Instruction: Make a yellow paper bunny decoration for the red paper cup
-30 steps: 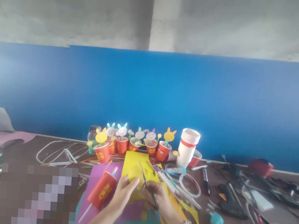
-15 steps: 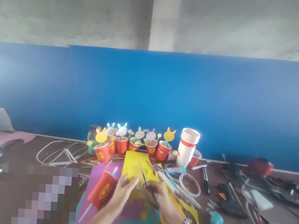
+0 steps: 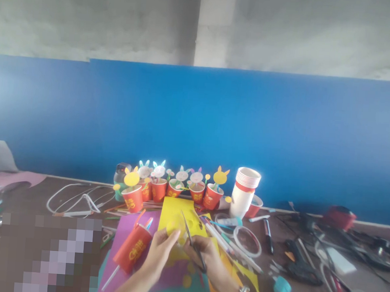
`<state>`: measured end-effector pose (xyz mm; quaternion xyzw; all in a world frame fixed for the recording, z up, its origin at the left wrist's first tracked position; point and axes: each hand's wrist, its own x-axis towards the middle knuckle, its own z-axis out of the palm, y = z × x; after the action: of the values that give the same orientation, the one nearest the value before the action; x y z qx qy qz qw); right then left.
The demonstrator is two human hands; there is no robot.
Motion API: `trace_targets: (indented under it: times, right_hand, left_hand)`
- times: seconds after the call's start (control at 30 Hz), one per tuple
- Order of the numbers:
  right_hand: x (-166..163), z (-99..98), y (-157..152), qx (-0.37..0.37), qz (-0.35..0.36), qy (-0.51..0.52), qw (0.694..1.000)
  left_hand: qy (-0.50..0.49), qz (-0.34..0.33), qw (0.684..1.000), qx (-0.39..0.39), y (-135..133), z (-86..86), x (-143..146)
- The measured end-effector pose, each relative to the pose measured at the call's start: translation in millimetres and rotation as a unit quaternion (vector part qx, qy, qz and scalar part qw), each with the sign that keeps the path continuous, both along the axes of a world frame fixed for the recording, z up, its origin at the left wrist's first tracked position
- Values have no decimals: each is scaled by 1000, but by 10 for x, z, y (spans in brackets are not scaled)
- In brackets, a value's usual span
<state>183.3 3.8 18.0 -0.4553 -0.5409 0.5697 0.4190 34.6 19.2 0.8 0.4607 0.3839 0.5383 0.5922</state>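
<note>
My left hand (image 3: 161,250) pinches the near edge of a yellow paper sheet (image 3: 176,212) that stands tilted up over the table. My right hand (image 3: 207,255) is closed round a pair of scissors (image 3: 190,239), whose blades point up and away into the sheet. Both hands are low in the middle of the view, close together. Just left of my left hand lies a red paper cup (image 3: 133,248) on its side, on a purple sheet (image 3: 125,230).
Several red cups with paper flowers and bunny heads (image 3: 175,184) stand in a row by the blue wall. A stack of white and red cups (image 3: 244,191) is to their right. Pens, a tape ring (image 3: 247,241), cables and tools litter the right side. White wire (image 3: 78,198) lies at left.
Hardly anything has moved. My hands and the scissors have shifted only slightly against the yellow sheet.
</note>
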Motion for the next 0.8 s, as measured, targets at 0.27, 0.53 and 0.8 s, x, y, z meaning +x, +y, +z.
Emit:
trace_targets:
  times: [0.27, 0.53, 0.8]
  right_hand:
    - [0, -43, 17, -6, -4, 8, 1000]
    - [14, 54, -7, 37, 2, 4, 999]
    - [30, 72, -21, 28, 5, -10, 1000]
  left_hand:
    - [36, -11, 999, -3, -31, 104, 11]
    - [16, -35, 999, 20, -20, 109, -3]
    - [14, -46, 998, 28, -2, 78, -25]
